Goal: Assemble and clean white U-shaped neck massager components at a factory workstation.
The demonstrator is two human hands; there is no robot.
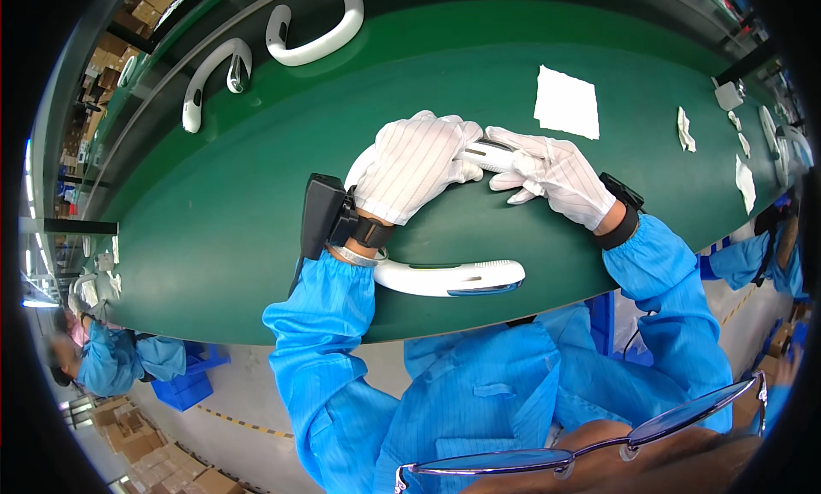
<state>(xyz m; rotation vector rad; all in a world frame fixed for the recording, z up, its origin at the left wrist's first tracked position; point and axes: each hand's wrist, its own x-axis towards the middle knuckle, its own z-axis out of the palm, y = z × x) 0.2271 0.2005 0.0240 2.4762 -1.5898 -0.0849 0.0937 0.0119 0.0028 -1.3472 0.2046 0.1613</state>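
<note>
A white U-shaped neck fan (pixel 428 278) lies on the green table in front of me, one arm nearest to my body and the other under my hands. My left hand (pixel 419 165), in a striped white glove, is closed round the far arm, its fingertips beside a slotted grey vent. At the tip of that arm is my right hand (pixel 560 176), gloved too, with thumb and fingers bent against the end. Whether those fingers also pinch a bit of white cloth, I cannot tell. Part of the fan's curve is hidden behind my left wrist and its black strapped device (pixel 323 216).
Two more neck fans, one bent (pixel 198 92) and one U-shaped (pixel 329 45), rest at the far left. Flat white sheets (pixel 567 102) lie beyond my right hand. Crumpled white pieces (pixel 745 184) are farther right. Co-workers in blue sit at both table ends; a blue bin (pixel 184 390) stands left below.
</note>
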